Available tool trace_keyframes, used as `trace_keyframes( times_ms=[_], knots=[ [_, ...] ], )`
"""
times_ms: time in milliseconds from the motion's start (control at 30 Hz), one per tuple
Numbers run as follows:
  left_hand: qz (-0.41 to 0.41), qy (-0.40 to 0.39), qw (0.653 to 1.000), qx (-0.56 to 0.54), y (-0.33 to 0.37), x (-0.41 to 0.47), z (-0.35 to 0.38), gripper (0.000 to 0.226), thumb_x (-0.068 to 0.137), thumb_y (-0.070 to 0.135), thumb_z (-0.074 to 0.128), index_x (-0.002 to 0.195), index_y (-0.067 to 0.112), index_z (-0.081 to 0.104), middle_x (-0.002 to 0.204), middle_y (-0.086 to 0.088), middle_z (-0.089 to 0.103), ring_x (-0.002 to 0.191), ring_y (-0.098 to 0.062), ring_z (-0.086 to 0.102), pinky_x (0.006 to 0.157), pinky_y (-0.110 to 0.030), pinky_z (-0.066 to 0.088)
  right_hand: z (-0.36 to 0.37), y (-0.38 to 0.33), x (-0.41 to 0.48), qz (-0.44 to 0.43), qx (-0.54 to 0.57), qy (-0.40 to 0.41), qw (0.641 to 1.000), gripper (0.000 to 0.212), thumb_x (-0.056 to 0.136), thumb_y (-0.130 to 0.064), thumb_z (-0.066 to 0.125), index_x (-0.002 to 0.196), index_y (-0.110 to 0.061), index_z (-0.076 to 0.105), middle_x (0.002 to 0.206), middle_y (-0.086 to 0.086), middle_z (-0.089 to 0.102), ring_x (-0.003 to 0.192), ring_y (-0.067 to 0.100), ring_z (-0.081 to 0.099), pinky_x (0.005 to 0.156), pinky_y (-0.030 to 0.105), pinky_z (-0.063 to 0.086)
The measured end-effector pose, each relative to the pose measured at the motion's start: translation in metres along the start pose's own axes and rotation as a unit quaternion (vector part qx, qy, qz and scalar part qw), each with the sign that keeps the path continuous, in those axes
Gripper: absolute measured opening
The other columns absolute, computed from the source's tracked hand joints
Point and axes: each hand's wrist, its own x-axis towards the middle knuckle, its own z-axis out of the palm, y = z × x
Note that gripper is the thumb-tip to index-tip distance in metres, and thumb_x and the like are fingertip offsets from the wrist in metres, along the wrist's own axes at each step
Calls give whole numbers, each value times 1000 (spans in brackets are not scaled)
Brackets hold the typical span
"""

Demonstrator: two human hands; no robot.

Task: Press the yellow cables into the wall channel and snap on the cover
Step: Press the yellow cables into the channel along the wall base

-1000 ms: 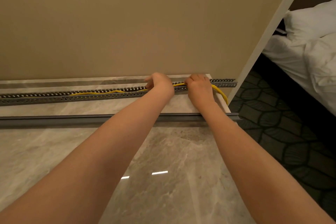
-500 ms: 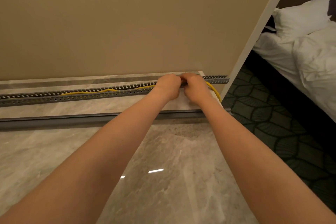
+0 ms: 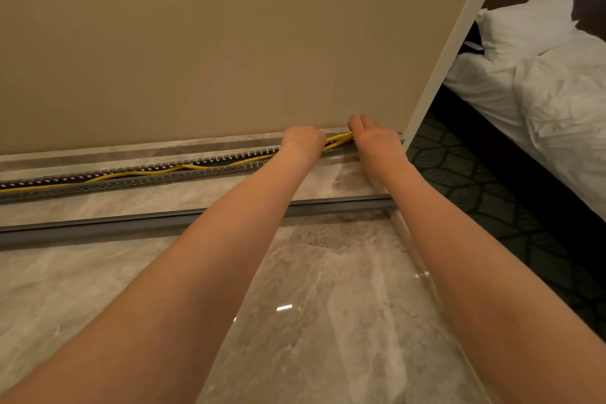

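We're down at the foot of the wall, both hands at the right-hand end of the wall channel [image 3: 131, 178]. The left hand [image 3: 303, 141] sits knuckles-up over the run. Its fingertips are hidden, so we cannot tell whether it pinches the yellow cables [image 3: 196, 167] or only bears down on them. The right hand [image 3: 377, 143] looks closed on the cables just beside it, and the short stretch between the two hands rides above the slotted rim. Away to the left the cables lie inside the channel in loose waves.

These are light, springy cables, we reckon. They are bendy enough to push in but inclined to spring back out wherever they bow. The best hold is close to the rim, the two hands near each other, working along a short stretch at a time. The channel's thin slotted fingers look easy to bend, so we press down between them.

The cover [image 3: 98, 229] lies flat on the marble floor [image 3: 311, 321], parallel to the channel and apart from it. It is long and probably whippy, so we'd lift it with our hands spread.
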Motion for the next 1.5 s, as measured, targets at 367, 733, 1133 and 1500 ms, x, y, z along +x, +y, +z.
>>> trace_keyframes(
  times_ms=[367,733,1133,1500],
  knots=[
    [11,9,998,-60,-17,-2,8,30,92,-9,40,115,-6,60,120,-24,61,111,-38,59,89,-40,49,13,9,0,-7,24,21,999,27,87,9,45,108,6,61,108,22,60,103,36,55,75,41,45],
    [78,110,988,-81,23,-4,12,35,92,2,42,127,0,45,127,-18,50,117,-33,53,88,-39,47,29,6,5,25,101,50,993,27,84,10,48,104,6,66,105,24,63,104,36,57,86,40,44],
    [63,142,987,-48,34,15,18,34,94,-2,40,126,0,50,124,-16,55,111,-35,60,85,-41,50,39,13,-6,189,233,40,953,29,87,-12,58,114,-4,49,119,16,52,104,34,55,76,38,45],
    [35,110,993,-15,33,23,13,31,94,-2,41,118,5,60,122,-14,62,114,-33,59,88,-38,49,33,27,-4,140,153,37,977,24,96,-21,48,115,-8,55,114,16,62,105,35,56,83,39,39]
  ],
)
